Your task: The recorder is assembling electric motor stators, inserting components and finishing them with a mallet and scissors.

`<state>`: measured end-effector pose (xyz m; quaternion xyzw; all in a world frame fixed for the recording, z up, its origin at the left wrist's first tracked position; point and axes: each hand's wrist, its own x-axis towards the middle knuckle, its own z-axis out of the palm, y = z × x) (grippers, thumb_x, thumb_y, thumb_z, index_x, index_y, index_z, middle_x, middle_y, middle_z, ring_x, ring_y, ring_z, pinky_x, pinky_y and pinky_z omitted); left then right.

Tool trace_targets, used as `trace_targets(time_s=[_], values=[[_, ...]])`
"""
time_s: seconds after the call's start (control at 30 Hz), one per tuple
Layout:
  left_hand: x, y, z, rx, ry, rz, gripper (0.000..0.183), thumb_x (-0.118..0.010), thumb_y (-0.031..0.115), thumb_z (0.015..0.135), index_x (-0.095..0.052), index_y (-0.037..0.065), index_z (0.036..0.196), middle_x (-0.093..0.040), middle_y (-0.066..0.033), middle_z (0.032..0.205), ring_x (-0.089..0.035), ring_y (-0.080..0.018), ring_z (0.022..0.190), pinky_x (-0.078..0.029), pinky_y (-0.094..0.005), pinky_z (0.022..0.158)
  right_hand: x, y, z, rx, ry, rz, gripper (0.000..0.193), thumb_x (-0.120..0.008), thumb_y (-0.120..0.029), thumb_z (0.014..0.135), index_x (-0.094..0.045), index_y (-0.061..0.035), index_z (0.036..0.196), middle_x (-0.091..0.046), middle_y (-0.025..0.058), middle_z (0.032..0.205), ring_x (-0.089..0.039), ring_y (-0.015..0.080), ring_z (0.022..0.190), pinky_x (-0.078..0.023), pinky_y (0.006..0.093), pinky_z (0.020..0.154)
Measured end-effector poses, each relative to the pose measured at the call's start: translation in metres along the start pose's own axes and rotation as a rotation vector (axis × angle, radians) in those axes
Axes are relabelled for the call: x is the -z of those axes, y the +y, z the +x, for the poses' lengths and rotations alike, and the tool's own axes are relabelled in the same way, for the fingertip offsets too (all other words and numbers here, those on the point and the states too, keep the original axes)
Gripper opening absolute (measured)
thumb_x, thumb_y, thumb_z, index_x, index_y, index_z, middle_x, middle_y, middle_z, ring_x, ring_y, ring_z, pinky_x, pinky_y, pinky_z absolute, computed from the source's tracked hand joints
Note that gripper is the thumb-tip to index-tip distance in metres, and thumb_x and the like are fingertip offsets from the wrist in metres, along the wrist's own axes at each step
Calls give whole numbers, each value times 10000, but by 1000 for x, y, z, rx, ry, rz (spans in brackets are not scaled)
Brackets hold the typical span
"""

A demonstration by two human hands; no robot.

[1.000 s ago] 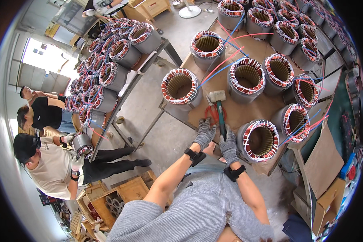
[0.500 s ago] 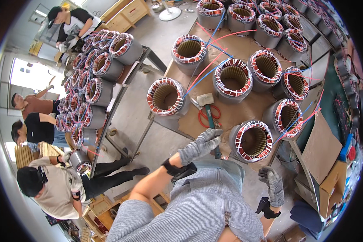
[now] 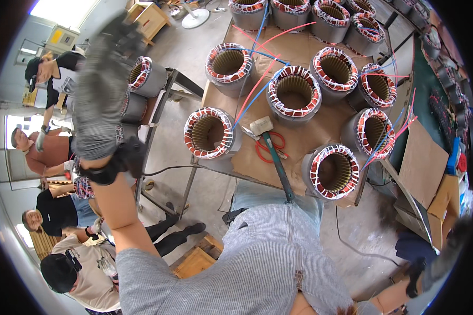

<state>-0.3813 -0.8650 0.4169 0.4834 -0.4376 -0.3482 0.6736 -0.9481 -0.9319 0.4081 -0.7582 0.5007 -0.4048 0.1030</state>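
My left hand (image 3: 108, 68), in a grey glove with a black wrist strap, is raised at the upper left, in front of the stators on the side table; its fingers are smeared by motion. Far out at the lower right, my right hand (image 3: 445, 257) is gloved too, blurred and partly lost at the dark rim. Neither hand visibly holds anything. On the cardboard-covered table (image 3: 247, 170) before me lie a mallet (image 3: 276, 160) with a pale head and green handle, and red-handled scissors (image 3: 283, 140). A motor stator (image 3: 333, 173) with laced red windings stands nearest me.
Several more stators (image 3: 294, 94) stand on the table, with red and blue leads (image 3: 252, 105) trailing between them. A cardboard box (image 3: 441, 210) sits at the right. Several co-workers (image 3: 63, 215) are at the left, beside another stator table (image 3: 157, 126). A cable (image 3: 347, 244) lies on the floor.
My left hand has swung from above the mallet handle up to the far left. My right hand has moved outward to the right. The mallet and nearby stators stay in place on the table.
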Motion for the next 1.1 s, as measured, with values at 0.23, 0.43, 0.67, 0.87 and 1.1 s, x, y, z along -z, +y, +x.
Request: trace_targets(time_s=[0.23,0.43,0.67,0.87,1.1], values=[[6,-166,-104,-292,50,1225,330,-488,165,882,-467,12,1173,-496,-111,1143,-481,-209,1044,-365,-314,929,-135,-41,1,-98,-818,203,278,-480,-55,729,-547,1,993,-546,145,917,-547,266,846,-423,312,767],[-87,-190,-138,211,-20,636,347,-465,115,862,-440,5,1191,-474,-112,1100,-444,-207,1044,-340,-306,928,-183,-21,43,74,-847,327,263,-507,-91,756,-545,-14,1004,-550,149,926,-545,270,872,-426,333,777],[-119,-288,-67,436,442,159,513,-603,175,778,-389,1,1210,-448,-98,1143,-427,-212,1069,-352,-310,904,-325,-25,57,747,-808,1,480,-604,-265,714,-501,-5,1103,-530,182,1065,-526,280,988,-370,385,918],[-128,-334,-29,349,483,99,631,-478,-63,643,-326,27,1249,-413,-152,1200,-422,-257,1110,-331,-314,959,-386,-36,45,770,-1022,-391,324,-609,-372,683,-625,-83,826,-619,107,836,-551,243,926,-317,364,949],[-111,-328,-55,327,178,-35,711,-462,-73,661,-238,75,1320,-379,-118,1239,-391,-219,1138,-308,-283,976,-379,-54,11,582,-1207,-629,407,-539,-425,771,-598,-75,971,-623,92,929,-536,223,990,-281,358,970]])
